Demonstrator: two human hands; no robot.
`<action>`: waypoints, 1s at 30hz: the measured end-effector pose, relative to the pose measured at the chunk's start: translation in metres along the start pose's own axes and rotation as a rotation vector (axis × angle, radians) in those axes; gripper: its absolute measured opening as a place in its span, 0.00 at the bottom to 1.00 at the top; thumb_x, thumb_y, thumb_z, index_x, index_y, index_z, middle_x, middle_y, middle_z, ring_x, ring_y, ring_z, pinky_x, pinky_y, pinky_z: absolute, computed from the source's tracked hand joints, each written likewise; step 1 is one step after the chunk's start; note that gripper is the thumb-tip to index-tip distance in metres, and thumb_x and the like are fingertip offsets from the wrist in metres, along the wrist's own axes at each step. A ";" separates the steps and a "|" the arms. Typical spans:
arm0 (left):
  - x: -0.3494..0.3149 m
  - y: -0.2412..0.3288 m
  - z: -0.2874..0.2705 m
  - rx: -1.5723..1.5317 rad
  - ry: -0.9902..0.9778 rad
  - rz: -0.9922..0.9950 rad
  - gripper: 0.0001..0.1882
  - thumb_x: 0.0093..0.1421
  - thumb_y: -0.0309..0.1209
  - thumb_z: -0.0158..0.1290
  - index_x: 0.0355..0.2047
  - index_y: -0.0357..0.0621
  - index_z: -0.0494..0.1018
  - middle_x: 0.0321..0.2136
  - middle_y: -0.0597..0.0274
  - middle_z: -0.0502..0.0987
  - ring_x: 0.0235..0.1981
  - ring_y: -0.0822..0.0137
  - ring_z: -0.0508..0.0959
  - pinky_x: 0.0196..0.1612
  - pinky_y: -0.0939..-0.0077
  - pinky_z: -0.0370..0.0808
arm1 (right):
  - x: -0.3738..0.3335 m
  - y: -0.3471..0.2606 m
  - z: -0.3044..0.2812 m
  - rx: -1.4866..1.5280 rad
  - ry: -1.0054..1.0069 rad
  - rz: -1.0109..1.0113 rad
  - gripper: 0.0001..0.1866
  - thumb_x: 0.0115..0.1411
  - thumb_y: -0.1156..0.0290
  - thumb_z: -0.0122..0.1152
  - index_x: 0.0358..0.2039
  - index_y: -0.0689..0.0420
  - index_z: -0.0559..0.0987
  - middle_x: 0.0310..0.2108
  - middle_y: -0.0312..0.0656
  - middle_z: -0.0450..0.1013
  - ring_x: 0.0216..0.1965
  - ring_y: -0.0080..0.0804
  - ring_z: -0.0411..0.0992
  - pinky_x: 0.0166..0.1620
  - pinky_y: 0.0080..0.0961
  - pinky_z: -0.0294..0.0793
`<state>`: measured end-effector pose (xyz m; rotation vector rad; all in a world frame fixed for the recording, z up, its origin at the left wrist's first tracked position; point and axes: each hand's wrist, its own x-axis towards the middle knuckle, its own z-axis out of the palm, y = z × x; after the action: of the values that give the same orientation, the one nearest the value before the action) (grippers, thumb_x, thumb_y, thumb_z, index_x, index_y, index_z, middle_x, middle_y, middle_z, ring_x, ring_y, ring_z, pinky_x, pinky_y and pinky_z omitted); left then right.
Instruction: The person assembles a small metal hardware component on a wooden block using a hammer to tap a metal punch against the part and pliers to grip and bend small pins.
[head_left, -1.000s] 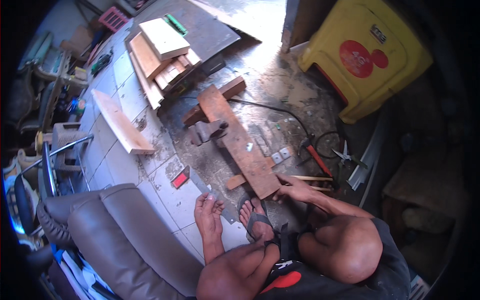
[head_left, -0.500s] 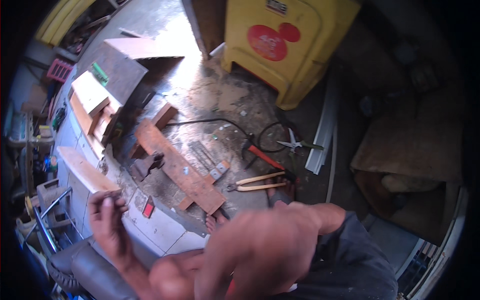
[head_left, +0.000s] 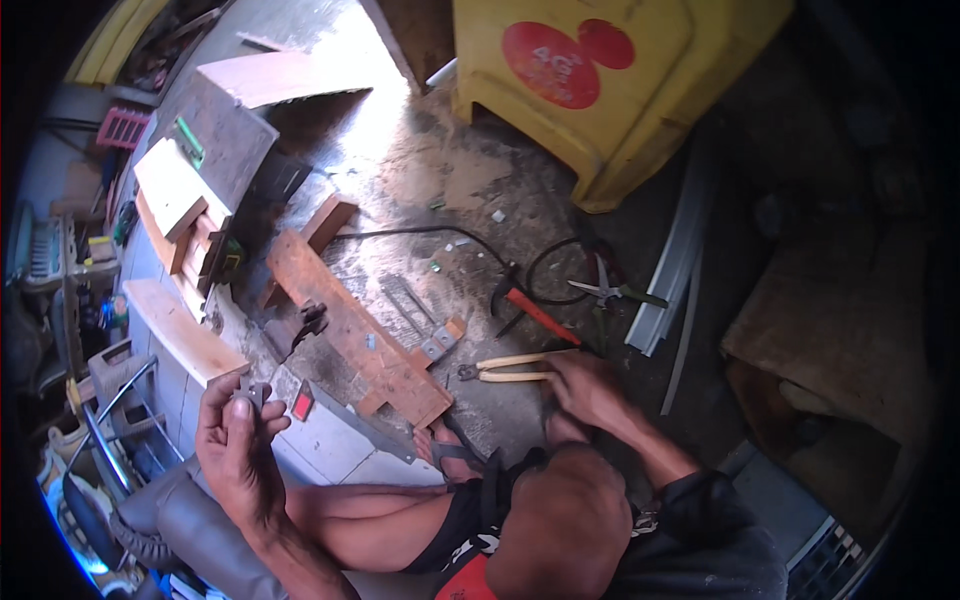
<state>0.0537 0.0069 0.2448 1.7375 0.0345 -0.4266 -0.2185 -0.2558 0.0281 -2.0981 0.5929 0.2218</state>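
My left hand (head_left: 240, 440) is raised at the left, with a small grey metal piece (head_left: 257, 394) pinched between thumb and fingers. Low over the floor, my right hand (head_left: 588, 388) closes on the handle ends of a pair of pliers (head_left: 510, 367) with long pale-yellow handles; their jaws point left. Its fingertips are partly hidden. Just beyond it lies a hammer (head_left: 538, 315) with an orange-red handle. A reddish wooden plank (head_left: 345, 320) rests on cross blocks left of the pliers, and a small wood block with metal plates (head_left: 438, 343) lies beside it.
Green-handled snips (head_left: 615, 291) lie near a black cable (head_left: 430, 239) and white metal strips (head_left: 668, 270). A yellow plastic stand (head_left: 620, 100) is at the back. Wood offcuts (head_left: 165, 195) and a loose board (head_left: 185, 330) sit on the tiled ledge. A red-and-white box (head_left: 303, 401) lies nearby.
My right hand has come to the pliers' handle ends, and the blur over my lap is gone. My left hand has shifted slightly right, bringing the metal piece into clearer sight.
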 end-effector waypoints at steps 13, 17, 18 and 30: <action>0.059 -0.018 0.005 0.256 -0.261 -0.228 0.11 0.68 0.27 0.57 0.48 0.33 0.75 0.37 0.56 0.79 0.36 0.62 0.86 0.40 0.73 0.86 | 0.118 -0.097 0.069 0.067 0.093 -0.417 0.15 0.61 0.66 0.66 0.46 0.59 0.80 0.37 0.52 0.77 0.41 0.52 0.78 0.46 0.46 0.78; 0.080 -0.046 -0.021 0.241 -0.251 -0.316 0.11 0.67 0.25 0.57 0.48 0.33 0.74 0.38 0.55 0.79 0.36 0.63 0.86 0.40 0.73 0.87 | 0.142 -0.140 0.110 -0.094 0.142 -0.487 0.19 0.58 0.63 0.70 0.48 0.55 0.78 0.38 0.49 0.74 0.44 0.50 0.76 0.43 0.46 0.78; 0.082 -0.058 -0.029 0.230 -0.220 -0.343 0.11 0.67 0.25 0.57 0.48 0.33 0.74 0.38 0.54 0.80 0.35 0.62 0.86 0.39 0.74 0.87 | 0.147 -0.145 0.117 -0.079 0.137 -0.482 0.20 0.58 0.63 0.70 0.49 0.55 0.78 0.38 0.48 0.73 0.44 0.50 0.76 0.42 0.46 0.78; 0.007 -0.239 0.005 -0.449 0.040 -0.379 0.13 0.68 0.23 0.56 0.51 0.32 0.70 0.42 0.51 0.81 0.36 0.63 0.86 0.39 0.74 0.85 | 0.161 -0.130 0.123 0.068 -0.009 -0.353 0.24 0.63 0.60 0.68 0.53 0.59 0.73 0.39 0.56 0.76 0.42 0.56 0.76 0.44 0.45 0.76</action>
<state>-0.0017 0.0528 0.0168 1.2926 0.4611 -0.6086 -0.0067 -0.1471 -0.0060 -2.0936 0.2140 0.0103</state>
